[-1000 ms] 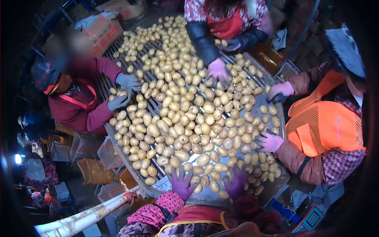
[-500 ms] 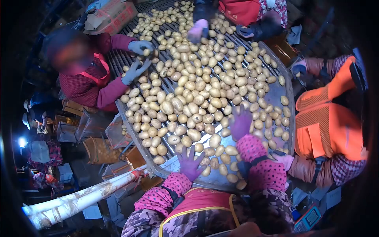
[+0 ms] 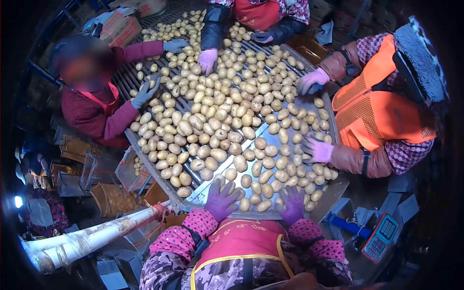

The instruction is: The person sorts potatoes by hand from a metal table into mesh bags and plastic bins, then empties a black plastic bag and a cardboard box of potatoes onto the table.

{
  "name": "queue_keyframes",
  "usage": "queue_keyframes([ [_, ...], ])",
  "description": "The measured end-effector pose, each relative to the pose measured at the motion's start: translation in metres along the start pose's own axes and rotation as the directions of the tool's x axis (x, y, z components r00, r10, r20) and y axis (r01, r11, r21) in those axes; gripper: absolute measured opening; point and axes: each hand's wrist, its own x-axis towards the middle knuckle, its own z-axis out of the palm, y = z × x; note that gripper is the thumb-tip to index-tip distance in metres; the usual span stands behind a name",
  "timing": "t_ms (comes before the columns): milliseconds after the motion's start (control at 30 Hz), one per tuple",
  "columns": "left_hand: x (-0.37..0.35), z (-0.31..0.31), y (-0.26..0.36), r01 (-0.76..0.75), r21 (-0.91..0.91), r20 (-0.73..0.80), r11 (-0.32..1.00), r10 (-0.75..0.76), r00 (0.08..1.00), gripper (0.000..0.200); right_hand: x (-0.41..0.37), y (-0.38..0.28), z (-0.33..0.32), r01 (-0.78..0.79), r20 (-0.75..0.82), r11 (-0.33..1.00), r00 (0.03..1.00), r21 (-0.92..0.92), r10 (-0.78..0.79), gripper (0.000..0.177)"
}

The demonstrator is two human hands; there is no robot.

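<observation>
My left hand [image 3: 222,199], in a purple glove, lies at the near edge of the sorting table, fingers spread, against a few potatoes [image 3: 230,174]. My right hand [image 3: 292,205], gloved the same, rests to the right of it with its fingers apart and pointing away from me. Potatoes [image 3: 267,190] lie between my two hands, on the bare metal plate [image 3: 220,172]. Neither palm shows, and I see nothing gripped. Beyond the plate, many more potatoes cover the slatted rollers [image 3: 159,20].
A co-worker in an orange vest [image 3: 369,108] reaches in from the right. Another [image 3: 89,104] works on the left, and a third [image 3: 256,12] at the far side. A white wrapped pole [image 3: 92,237] slants at lower left. A scale display [image 3: 382,237] stands at lower right.
My right hand has come back towards me, nearer the table edge. The co-worker on the right now has both hands over the potatoes. The whole view has shifted.
</observation>
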Motion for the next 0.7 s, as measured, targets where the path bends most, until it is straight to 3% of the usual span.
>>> queue_keyframes([
  [133, 0.021, 0.008, 0.017, -0.039, 0.033, 0.057, 0.999, 0.037, 0.998, 0.063, 0.002, -0.009, 0.024, -0.23, -0.025, 0.947, 0.97, 0.224, 0.241, 0.055],
  [167, 0.023, 0.015, 0.018, -0.016, 0.008, 0.035, 1.0, 0.016, 0.999, 0.063, 0.017, -0.02, 0.01, -0.32, 0.062, 0.771, 0.937, 0.551, 0.345, 0.05],
  [267, 0.021, 0.015, 0.018, -0.028, -0.013, 0.016, 1.0, 0.028, 0.999, 0.061, 0.052, -0.025, 0.024, -0.032, -0.372, 0.942, 0.913, 0.335, 0.164, 0.044],
  [367, 0.005, 0.011, 0.013, -0.056, -0.092, -0.047, 0.994, 0.052, 0.998, 0.06, 0.089, 0.008, 0.027, 0.132, -0.441, 0.988, 0.894, 0.085, -0.082, 0.034],
  [433, -0.004, 0.018, 0.004, -0.021, -0.154, -0.123, 0.988, 0.001, 0.992, 0.054, 0.121, -0.005, 0.02, 0.042, -0.302, 0.928, 0.95, 0.369, 0.077, 0.026],
  [500, -0.014, 0.019, 0.002, 0.171, -0.39, -0.132, 0.905, -0.239, 0.962, 0.048, 0.141, -0.033, 0.005, -0.101, -0.108, 0.792, 0.973, 0.603, 0.206, 0.022],
  [533, -0.016, 0.02, 0.0, 0.252, -0.5, -0.124, 0.829, -0.356, 0.926, 0.045, 0.149, -0.062, -0.018, -0.165, 0.08, 0.745, 0.985, 0.646, 0.15, 0.019],
  [567, -0.022, 0.029, -0.004, 0.251, -0.479, -0.239, 0.841, -0.4, 0.885, 0.038, 0.162, -0.067, 0.01, 0.116, -0.137, 0.863, 0.989, 0.491, -0.056, 0.022],
  [600, -0.024, 0.033, -0.006, 0.283, -0.535, -0.249, 0.796, -0.469, 0.847, 0.037, 0.175, -0.071, 0.04, 0.377, -0.308, 0.887, 0.906, 0.268, -0.291, 0.027],
  [667, -0.024, 0.037, -0.007, 0.321, -0.641, -0.259, 0.697, -0.59, 0.765, 0.035, 0.186, -0.094, 0.056, 0.418, -0.317, 0.905, 0.871, 0.077, -0.375, 0.038],
  [700, -0.024, 0.034, -0.006, 0.368, -0.665, -0.235, 0.65, -0.65, 0.723, 0.032, 0.193, -0.098, 0.058, 0.375, -0.266, 0.925, 0.899, 0.054, -0.349, 0.042],
])
